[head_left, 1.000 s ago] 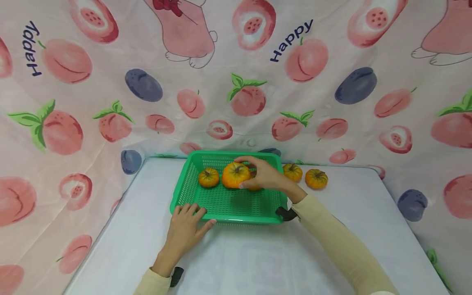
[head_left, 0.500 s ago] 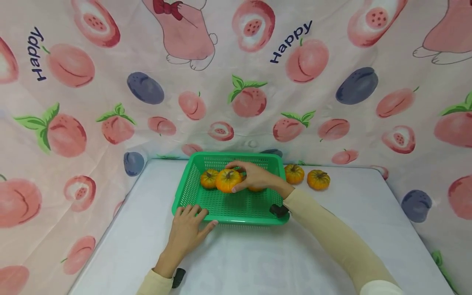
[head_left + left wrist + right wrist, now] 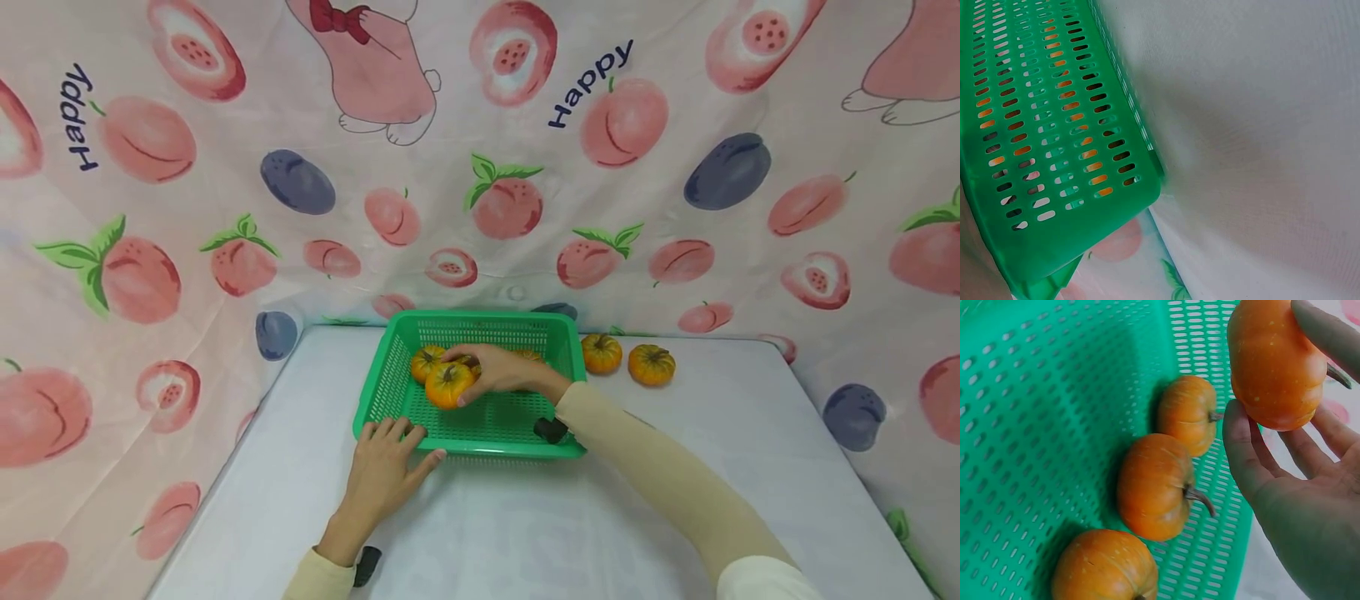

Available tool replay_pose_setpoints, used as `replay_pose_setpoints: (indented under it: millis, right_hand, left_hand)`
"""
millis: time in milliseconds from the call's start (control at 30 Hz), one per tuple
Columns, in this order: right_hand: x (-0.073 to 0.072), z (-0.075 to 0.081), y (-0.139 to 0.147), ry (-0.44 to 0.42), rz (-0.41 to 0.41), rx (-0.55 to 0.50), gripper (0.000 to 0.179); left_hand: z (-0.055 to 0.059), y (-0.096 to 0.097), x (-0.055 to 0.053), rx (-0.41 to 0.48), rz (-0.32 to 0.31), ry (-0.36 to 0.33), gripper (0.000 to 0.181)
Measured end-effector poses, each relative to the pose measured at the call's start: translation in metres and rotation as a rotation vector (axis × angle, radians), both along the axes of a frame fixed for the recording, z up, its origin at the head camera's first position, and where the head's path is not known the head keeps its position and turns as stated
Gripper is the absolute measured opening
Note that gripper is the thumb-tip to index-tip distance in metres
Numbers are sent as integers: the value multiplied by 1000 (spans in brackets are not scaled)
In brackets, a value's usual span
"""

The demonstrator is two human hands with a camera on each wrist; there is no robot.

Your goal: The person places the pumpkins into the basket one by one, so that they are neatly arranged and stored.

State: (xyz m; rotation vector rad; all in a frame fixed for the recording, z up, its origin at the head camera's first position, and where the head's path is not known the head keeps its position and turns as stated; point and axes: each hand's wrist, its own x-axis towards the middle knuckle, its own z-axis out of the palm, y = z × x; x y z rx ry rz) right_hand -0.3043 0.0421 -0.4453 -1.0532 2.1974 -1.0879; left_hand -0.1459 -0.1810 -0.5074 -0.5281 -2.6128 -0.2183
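My right hand (image 3: 491, 368) holds a small orange pumpkin (image 3: 448, 385) by its sides, thumb against fingers, above the left part of a green plastic basket (image 3: 487, 447). In the right wrist view this held pumpkin (image 3: 1277, 362) hangs clear of the basket floor, stem to the right. Below it, three more pumpkins lie along one wall, the middle pumpkin (image 3: 1155, 487) with a curved stem. My left hand (image 3: 382, 471) rests with its fingers over the basket's front left corner, thumb spread outside. In the left wrist view the perforated basket wall (image 3: 1054, 125) hides most of that hand.
Two pumpkins stand on the white table right of the basket, a nearer pumpkin (image 3: 651, 365) and one pumpkin (image 3: 602, 354) close to the basket wall. A fruit-printed cloth (image 3: 517, 275) hangs behind the table and along its sides.
My right hand has carried the pumpkin leftward and toward me, from the basket's middle to the front of the left pumpkin. My left hand has stayed at the corner.
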Motion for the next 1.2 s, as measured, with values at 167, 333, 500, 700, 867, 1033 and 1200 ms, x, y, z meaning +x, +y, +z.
replay_pose_setpoints:
  millis: [167, 333, 500, 700, 867, 1033, 1200]
  right_hand:
    - [-3, -10, -9, 43, 40, 50, 74]
    - [-3, -16, -16, 65, 37, 107, 74]
    - [-3, -24, -24, 71, 44, 150, 75]
    - [-1, -25, -33, 81, 44, 208, 74]
    - [-1, -27, -39, 88, 44, 268, 73]
    - [-2, -34, -44, 90, 41, 298, 71]
    - [-3, -38, -49, 77, 36, 296, 72]
  left_hand:
    - [-1, 0, -1, 6, -3, 21, 39]
    - [-1, 0, -1, 3, 3, 16, 38]
    - [0, 0, -1, 4, 1, 4, 40]
    - [-1, -1, -1, 2, 2, 29, 44]
    - [-1, -1, -1, -2, 6, 11, 40]
    - [0, -1, -1, 2, 5, -6, 39]
    - [0, -1, -1, 0, 1, 16, 40]
